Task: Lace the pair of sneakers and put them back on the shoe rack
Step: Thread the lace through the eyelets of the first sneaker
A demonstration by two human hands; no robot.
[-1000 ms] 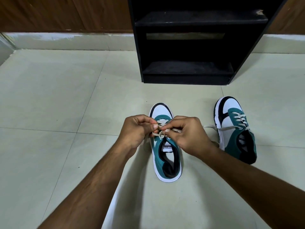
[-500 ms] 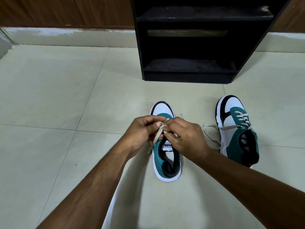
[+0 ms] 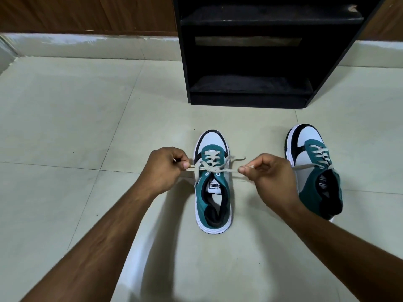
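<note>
Two shelves of the black shoe rack (image 3: 250, 88) show nothing on them; it stands on the tiled floor (image 3: 65, 127), well apart from the shoes. The centre sneaker (image 3: 212, 192) lies between both hands, the second sneaker (image 3: 314, 171) just beside the right hand (image 3: 270, 177). Each hand pinches one end of the beige lace (image 3: 212, 167), the left hand (image 3: 163, 168) pulling outward. To tighten well, I judge both ends need an equal, level pull, so the knot sits at the centre over the tongue.
</note>
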